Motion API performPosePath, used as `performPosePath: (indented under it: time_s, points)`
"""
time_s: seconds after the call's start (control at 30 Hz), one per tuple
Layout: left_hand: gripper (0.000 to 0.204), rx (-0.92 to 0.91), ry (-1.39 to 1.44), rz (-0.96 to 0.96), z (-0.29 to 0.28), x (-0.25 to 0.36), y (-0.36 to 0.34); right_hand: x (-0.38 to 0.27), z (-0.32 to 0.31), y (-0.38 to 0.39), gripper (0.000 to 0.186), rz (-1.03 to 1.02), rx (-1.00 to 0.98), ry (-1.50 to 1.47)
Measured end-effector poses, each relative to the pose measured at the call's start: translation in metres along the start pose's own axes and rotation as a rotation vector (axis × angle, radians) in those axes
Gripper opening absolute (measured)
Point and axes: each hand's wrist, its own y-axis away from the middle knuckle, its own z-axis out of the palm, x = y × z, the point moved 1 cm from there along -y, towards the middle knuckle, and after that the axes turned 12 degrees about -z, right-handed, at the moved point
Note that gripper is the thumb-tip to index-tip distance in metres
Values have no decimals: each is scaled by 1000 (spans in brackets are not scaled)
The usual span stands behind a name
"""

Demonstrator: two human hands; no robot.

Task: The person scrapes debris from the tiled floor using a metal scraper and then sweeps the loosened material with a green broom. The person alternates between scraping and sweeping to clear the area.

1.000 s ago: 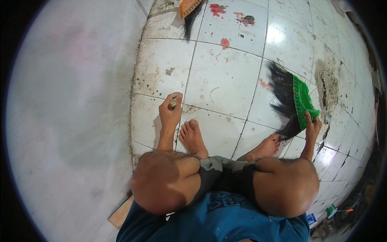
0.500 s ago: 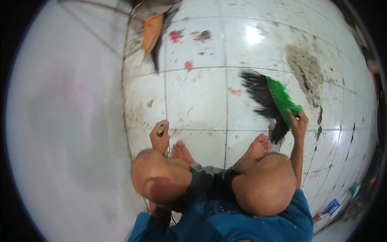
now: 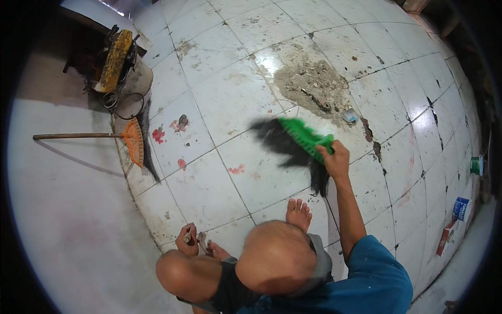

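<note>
My right hand [image 3: 335, 159] is stretched out over the floor, its fingers closed on the end of a green broom head [image 3: 299, 137]. Black bristles fan out from it to the left and toward my bare foot, blurred at the tips. Low beside my left knee, my left hand [image 3: 186, 240] is closed around a small tool with a rounded, brownish end [image 3: 187, 237]. Most of that tool is hidden by the fingers, so its kind cannot be made out. Between the hands, red smears [image 3: 236, 169] mark the white tiles [image 3: 209, 180].
An orange broom [image 3: 135, 142] leans by the left wall, near a bucket [image 3: 142, 78] topped with yellow-and-black equipment [image 3: 116, 60]. Beyond the green broom lies a rough grey patch [image 3: 308, 86] with debris. At right are a green tub [image 3: 476, 165], a blue box [image 3: 461, 208] and a red box [image 3: 446, 238].
My view has swung toward the far right, bringing the bucket into sight. My right arm now reaches farther out with the green broom head. My left hand still grips its tool by the knee.
</note>
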Motion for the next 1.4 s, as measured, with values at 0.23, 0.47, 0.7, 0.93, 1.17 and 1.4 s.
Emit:
performPosePath:
  time_s: [0.23, 0.47, 0.7, 0.93, 1.17, 1.4]
  points:
    - [27, -48, -81, -1, -45, 12, 17, -36, -19, -17, 28, 12, 226, -279]
    - [25, -7, -150, 150, -59, 71, -17, -22, 52, 24, 53, 78, -503, -342]
    - [32, -345, -146, 262, -28, 76, -74, -56, 74, 44, 52, 130, -429, 303]
    - [41, -357, -164, 507, 4, 90, -116, -100, 50, 33, 50, 91, -402, 295]
    - [31, -303, -12, 829, 79, 86, -140, -258, 54, -15, 41, 18, -679, -85]
    - [29, -326, 29, 580, 71, 75, -145, -362, 134, -4, 53, -159, -1298, 114]
